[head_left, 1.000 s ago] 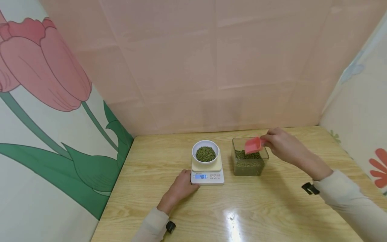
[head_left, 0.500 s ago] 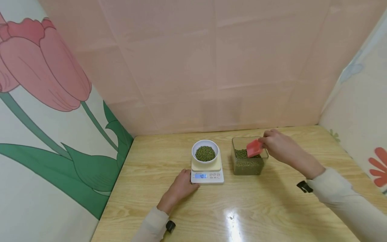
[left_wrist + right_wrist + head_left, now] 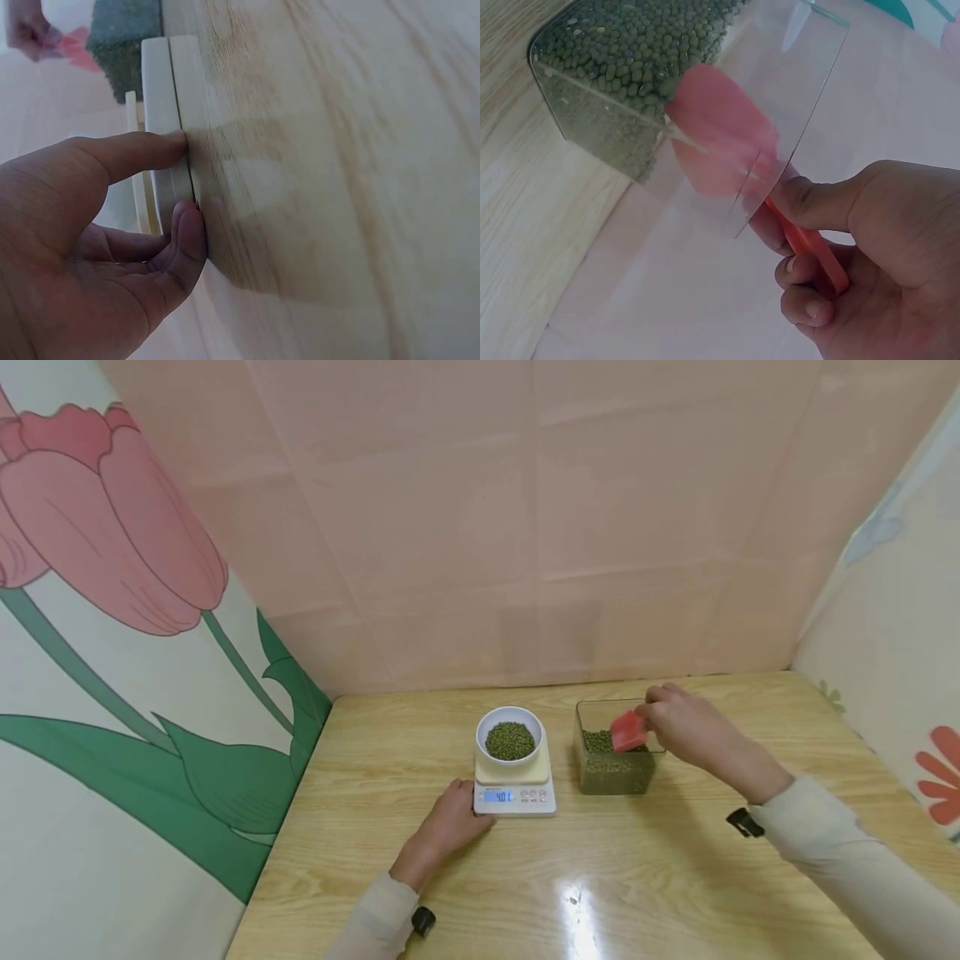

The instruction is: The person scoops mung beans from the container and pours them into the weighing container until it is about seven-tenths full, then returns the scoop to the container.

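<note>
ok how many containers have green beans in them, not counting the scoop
2: the white bowl on the scale, and the clear box to the right of the scale, with the scoop inside it. No others show.

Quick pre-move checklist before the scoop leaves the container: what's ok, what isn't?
1. Right hand grips the scoop by its handle: ok.
2. Scoop within the clear container: ok.
3. Scoop loaded with beans: cannot tell, its contents don't show.
4. White bowl upright on the scale: ok.
5. Display lit: ok; it shows digits.
6. Scale untouched for a true reading: not ok, left hand touches its corner.
</note>
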A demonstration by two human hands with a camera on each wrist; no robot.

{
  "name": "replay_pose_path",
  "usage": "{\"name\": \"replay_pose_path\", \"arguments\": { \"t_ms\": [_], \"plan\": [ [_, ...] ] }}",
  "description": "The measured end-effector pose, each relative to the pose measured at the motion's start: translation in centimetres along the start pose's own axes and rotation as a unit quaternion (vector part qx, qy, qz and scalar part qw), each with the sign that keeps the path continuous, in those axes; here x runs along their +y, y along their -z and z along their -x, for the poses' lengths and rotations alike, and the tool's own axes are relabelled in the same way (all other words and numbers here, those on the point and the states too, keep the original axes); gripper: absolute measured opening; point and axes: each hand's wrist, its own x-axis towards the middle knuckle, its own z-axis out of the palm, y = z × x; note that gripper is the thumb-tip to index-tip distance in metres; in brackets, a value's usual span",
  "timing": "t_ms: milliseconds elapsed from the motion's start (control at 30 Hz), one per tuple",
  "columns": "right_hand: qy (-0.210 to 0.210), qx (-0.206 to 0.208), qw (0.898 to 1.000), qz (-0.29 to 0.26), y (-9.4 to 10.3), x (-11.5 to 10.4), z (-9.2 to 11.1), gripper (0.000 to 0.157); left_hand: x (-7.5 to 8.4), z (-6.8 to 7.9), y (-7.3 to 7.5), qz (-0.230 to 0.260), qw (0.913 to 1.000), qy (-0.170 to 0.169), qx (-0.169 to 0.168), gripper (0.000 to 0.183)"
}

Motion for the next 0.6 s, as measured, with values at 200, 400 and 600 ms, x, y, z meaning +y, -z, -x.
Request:
{"name": "replay_pose_path", "arguments": {
  "t_ms": [200, 400, 600],
  "plan": [
    [-0.006, -0.004, 1.0, -0.003, -0.2, -0.5, -0.2, 0.013, -0.1, 0.0, -0.1, 0.004, 1.0, 0.0, -0.002, 0.042],
    [0.003, 0.0, 1.0, 0.006, -0.8, -0.5, -0.4, 0.013, -0.2, 0.0, -0.2, 0.004, 1.0, 0.002, -0.001, 0.043],
    [0.012, 0.003, 1.0, 0.019, -1.3, -0.5, -0.7, 0.013, -0.1, 0.0, -0.1, 0.004, 1.0, 0.004, -0.001, 0.043]
  ]
}}
